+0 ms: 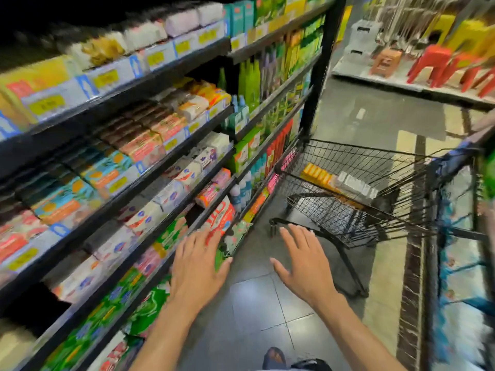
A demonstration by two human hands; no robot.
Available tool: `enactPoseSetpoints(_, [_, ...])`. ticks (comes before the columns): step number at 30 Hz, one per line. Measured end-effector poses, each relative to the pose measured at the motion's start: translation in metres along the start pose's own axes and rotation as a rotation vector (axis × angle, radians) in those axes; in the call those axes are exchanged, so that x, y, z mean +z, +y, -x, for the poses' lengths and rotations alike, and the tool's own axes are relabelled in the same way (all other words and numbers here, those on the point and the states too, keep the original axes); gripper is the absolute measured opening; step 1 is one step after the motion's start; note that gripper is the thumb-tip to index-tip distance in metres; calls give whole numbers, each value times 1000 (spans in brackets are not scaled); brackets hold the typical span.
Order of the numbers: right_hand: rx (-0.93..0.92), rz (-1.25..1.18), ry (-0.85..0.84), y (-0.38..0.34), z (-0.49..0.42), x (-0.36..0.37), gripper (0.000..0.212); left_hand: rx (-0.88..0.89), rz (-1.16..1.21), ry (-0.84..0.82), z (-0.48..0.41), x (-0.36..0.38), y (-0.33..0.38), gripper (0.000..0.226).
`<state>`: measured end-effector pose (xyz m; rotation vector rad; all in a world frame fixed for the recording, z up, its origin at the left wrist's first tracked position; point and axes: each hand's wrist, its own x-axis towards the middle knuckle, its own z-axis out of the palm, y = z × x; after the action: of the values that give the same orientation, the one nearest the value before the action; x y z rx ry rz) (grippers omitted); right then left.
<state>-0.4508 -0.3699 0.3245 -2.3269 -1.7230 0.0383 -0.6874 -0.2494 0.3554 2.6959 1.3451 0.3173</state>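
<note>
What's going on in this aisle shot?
A person stands in a shop aisle with both hands out, fingers spread, holding nothing. The left hand is by the packs low on the shelving; contact is unclear. The right hand is over the floor, short of the black wire cart. The cart stands ahead beside the shelving, with a yellow-orange box and a white pack inside.

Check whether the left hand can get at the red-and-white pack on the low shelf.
Probably yes: the left hand is open right by the red-and-white pack, with nothing visible between them.
</note>
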Motion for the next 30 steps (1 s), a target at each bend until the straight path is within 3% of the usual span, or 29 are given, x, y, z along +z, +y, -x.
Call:
enactPoseSetpoints(8, [219,36,14,119,-29,-32,77,148,-5,-48,-108,30,102,67])
enactPoseSetpoints(16, [432,-9,10,190,-57,-33,81,298,15,-113,-203,64,162,70])
enactPoseSetpoints(30, [694,-62,27,308,-200,-21,84,528,96,-225,-441,149,238,68])
